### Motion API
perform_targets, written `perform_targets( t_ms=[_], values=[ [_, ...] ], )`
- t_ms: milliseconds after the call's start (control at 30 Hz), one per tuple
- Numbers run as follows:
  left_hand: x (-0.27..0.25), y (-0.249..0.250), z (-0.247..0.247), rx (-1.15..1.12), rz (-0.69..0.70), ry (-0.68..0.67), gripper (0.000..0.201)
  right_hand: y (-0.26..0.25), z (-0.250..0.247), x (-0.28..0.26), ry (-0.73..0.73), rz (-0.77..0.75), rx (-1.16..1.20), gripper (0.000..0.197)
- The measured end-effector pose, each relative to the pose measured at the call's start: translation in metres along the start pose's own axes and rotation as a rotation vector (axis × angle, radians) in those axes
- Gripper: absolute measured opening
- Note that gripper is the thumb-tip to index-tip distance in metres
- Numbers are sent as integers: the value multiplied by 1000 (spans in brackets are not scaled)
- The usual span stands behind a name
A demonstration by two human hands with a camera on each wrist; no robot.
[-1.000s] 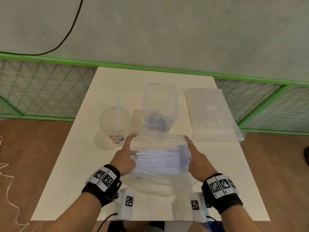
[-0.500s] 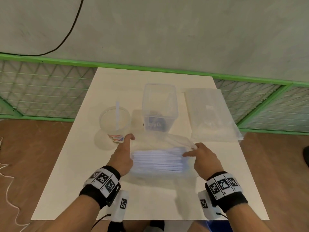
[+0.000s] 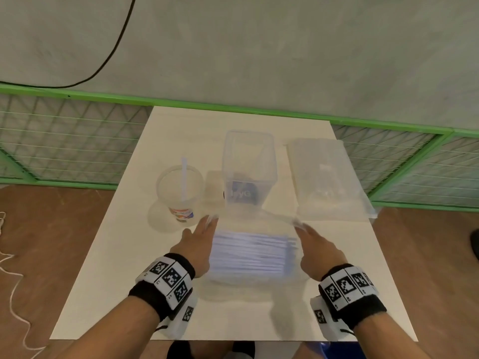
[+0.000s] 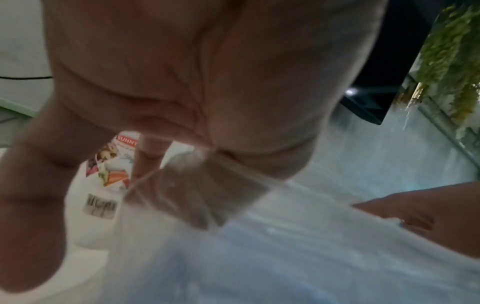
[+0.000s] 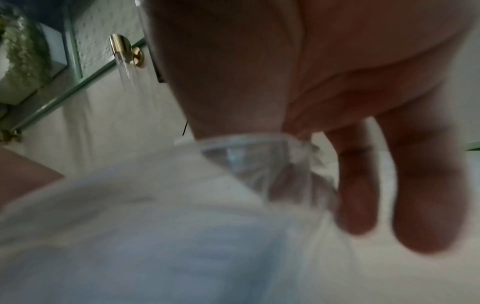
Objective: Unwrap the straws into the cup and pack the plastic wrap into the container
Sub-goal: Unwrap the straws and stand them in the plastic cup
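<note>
A clear plastic bag of wrapped white straws [image 3: 252,255] lies on the white table [image 3: 108,268] in front of me. My left hand [image 3: 211,220] pinches the bag's far left corner. My right hand [image 3: 298,226] pinches its far right corner. The left wrist view shows the plastic wrap [image 4: 197,185] bunched between thumb and fingers, and the right wrist view shows the wrap [image 5: 259,160] held the same way. Behind the bag on the left stands a clear cup [image 3: 179,193] holding one straw [image 3: 184,177]. A clear square container [image 3: 247,169] stands at the centre behind the bag.
A second flat clear plastic bag [image 3: 329,177] lies at the back right of the table. A green wire fence [image 3: 64,141] runs behind the table. A white cord [image 3: 10,268] lies on the brown floor to the left.
Both hands moved from the bag's sides to its far corners and took the plastic there. The bag came down flatter onto the table.
</note>
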State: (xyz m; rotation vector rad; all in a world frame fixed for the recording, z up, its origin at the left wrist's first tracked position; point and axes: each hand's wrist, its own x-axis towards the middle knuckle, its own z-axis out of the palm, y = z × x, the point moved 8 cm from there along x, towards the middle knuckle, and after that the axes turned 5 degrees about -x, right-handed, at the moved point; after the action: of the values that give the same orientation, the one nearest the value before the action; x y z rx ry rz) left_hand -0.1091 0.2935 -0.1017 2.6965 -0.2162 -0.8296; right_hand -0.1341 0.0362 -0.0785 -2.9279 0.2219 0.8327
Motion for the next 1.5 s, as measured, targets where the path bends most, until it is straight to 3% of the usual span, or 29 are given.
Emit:
perform_targets(
  t_ms=[100, 233, 433, 567, 633, 733, 900, 1033, 1167, 1367, 1500],
  values=[
    [3, -2, -6, -10, -1, 43, 105, 1, -13, 2, 104, 13, 32, 82],
    [3, -5, 5, -14, -4, -7, 109, -1, 4, 3, -20, -1, -4, 85],
    [6, -6, 10, -172, 29, -67, 115, -8, 3, 4, -16, -29, -21, 82],
    [6, -4, -3, -310, 85, 81, 109, -7, -13, 5, 157, -40, 81, 82],
    [4, -4, -3, -312, 96, 125, 105, -9, -6, 6, 137, -58, 55, 83],
    [7, -6, 7, -221, 55, 77, 105, -11, 15, 7, -10, -66, 0, 89],
    [12, -8, -6, -183, 95, 215, 108, -7, -7, 10, 165, -48, 51, 90],
    [14, -11, 8, -109, 42, 122, 108, -12, 21, 11, -18, -47, 6, 88],
    [16, -8, -4, -156, 81, 196, 118, -13, 7, 13, 106, -41, 134, 95],
    [16, -12, 9, -99, 66, 25, 111, -13, 29, 18, -36, -78, 76, 87],
    [15, -10, -4, -180, 115, 104, 111, -3, 7, 19, 111, -63, 127, 84]
  ],
)
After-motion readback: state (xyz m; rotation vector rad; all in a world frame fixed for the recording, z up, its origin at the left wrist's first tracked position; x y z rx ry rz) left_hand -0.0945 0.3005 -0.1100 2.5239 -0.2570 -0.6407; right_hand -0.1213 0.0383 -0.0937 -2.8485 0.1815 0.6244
